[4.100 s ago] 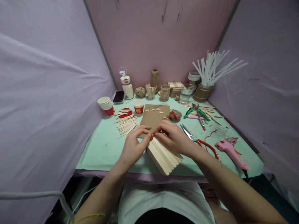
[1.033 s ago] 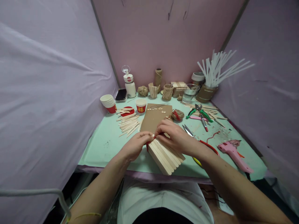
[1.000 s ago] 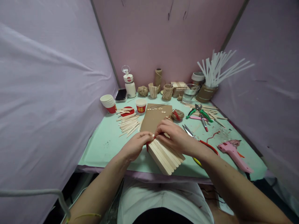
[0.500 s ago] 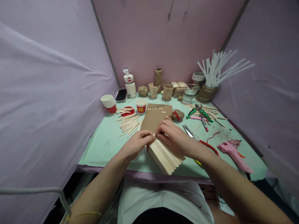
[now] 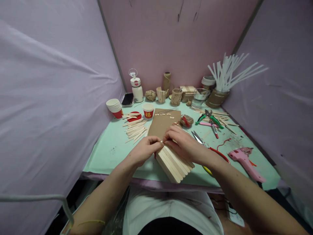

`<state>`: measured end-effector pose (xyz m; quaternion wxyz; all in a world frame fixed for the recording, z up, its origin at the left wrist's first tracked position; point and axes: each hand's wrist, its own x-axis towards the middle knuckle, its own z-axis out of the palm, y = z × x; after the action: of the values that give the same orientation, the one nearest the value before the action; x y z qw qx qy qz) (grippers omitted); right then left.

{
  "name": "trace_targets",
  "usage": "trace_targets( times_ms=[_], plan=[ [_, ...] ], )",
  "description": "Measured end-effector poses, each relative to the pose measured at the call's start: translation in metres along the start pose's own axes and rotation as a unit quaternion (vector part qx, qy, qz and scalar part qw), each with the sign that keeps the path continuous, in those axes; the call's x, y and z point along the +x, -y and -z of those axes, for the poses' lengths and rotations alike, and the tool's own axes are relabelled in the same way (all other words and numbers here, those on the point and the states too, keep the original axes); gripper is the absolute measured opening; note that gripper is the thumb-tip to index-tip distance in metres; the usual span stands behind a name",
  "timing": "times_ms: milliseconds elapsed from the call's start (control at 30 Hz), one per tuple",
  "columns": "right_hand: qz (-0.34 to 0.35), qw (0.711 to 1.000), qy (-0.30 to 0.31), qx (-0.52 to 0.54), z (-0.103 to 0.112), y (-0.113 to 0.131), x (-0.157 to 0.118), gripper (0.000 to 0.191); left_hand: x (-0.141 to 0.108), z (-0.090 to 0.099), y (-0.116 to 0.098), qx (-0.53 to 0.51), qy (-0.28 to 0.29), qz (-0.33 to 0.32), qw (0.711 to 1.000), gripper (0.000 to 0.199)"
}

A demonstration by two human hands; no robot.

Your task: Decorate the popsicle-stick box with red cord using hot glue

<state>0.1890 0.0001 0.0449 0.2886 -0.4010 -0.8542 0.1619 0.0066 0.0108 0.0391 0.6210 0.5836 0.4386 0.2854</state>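
A house-like block built of pale craft sticks (image 5: 174,163) lies tilted before me, its rounded stick ends toward the table's front edge. My left hand (image 5: 145,150) pinches at its far upper corner, thumb and forefinger closed. From the other side my right hand (image 5: 179,142) bends over the block, and its fingertips are pressed together at the same corner. A small pale wooden piece (image 5: 161,141) shows between the two sets of fingertips. How it touches the sticks is hidden. Beyond the hands, a brown cardboard sheet (image 5: 162,125) bears several small wooden pieces (image 5: 168,114).
Loose sticks (image 5: 137,130) and paper cups (image 5: 148,111) are at left. To the right lie scissors (image 5: 218,155), green-handled pliers (image 5: 207,118) and a pink glue gun (image 5: 246,164). A wrapped bundle (image 5: 186,121), a water bowl (image 5: 200,98) and a bottle (image 5: 137,89) stand further back.
Both hands stay at the block's corner with almost the same pinch. The whole view has shifted very slightly; nothing is picked up or let go.
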Motion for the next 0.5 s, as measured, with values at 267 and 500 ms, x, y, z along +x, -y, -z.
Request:
trace_targets(
  times_ms=[267,500],
  plan=[
    [0.017,1.0,-0.007,0.014,0.001,-0.003,-0.002,0.011,0.004,0.013,0.016,-0.08,0.102,0.004,0.992,0.032],
    [0.03,0.999,-0.013,-0.001,-0.001,-0.007,0.0,0.013,0.007,0.013,0.017,-0.092,0.088,0.01,0.992,0.039]
  ],
)
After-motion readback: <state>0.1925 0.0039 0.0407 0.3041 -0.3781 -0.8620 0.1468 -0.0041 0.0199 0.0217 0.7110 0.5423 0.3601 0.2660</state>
